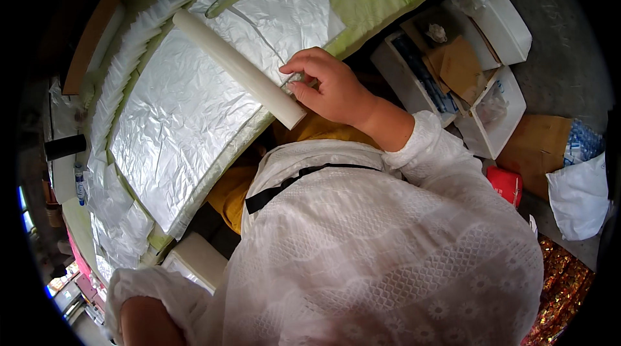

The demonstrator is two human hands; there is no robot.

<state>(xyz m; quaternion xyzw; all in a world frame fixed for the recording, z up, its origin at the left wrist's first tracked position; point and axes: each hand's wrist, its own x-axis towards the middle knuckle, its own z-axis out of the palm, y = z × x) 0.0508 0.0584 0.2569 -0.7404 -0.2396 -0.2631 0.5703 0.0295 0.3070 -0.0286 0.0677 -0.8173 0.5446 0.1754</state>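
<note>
My right hand (326, 84) is at the near edge of the table, its fingers and thumb curled round a crumpled bit of a thin silvery plastic sheet (297, 16). Just left of the fingertips, a long whitish roll (239, 67) lies slantwise, its near end jutting past the table edge. Under and beside the roll, another silvery sheet (174, 106) is spread flat with many small wrinkles. Only my left forearm (149, 321) shows, at the lower left; the left hand is out of the picture.
Folded clear plastic pieces (123, 67) overlap in a row along the table's left side. A bare green patch (369, 6) shows at the far right. White foam boxes (495, 110) holding cardboard stand to the right, near a red container (504, 185) and a white bag (579, 194).
</note>
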